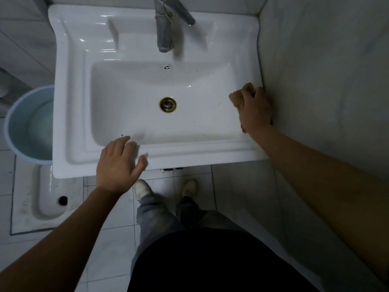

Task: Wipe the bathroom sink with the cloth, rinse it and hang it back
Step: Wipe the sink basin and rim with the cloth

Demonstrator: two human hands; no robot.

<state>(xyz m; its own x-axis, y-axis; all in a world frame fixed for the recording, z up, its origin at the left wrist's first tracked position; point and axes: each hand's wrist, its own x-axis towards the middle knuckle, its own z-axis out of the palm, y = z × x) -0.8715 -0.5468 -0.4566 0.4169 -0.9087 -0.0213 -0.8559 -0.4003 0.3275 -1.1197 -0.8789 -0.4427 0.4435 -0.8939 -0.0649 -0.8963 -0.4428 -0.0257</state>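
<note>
My right hand is on the sink's right rim, close against the wall. Its fingers are curled over the tan cloth and grip it against the porcelain. The cloth sticks out past my knuckles toward the basin, and a small corner shows below my wrist. Most of it is hidden under the hand.

My left hand is at the sink's front rim, left of centre. It is open and holds nothing, with the fingers loosely spread and the thumb out to the right. The fingertips are blurred, so I cannot tell whether they touch the rim or sit just above it.

The basin has a few dark specks and a faint stain near its front wall. The brass-ringed drain is in the middle, and the faucet stands behind it on the back ledge with string tied round it.

A blue bucket sits on the floor just left of the sink. A squat pan is set into the tiles nearer to me. My two pale shoes are under the front edge.
</note>
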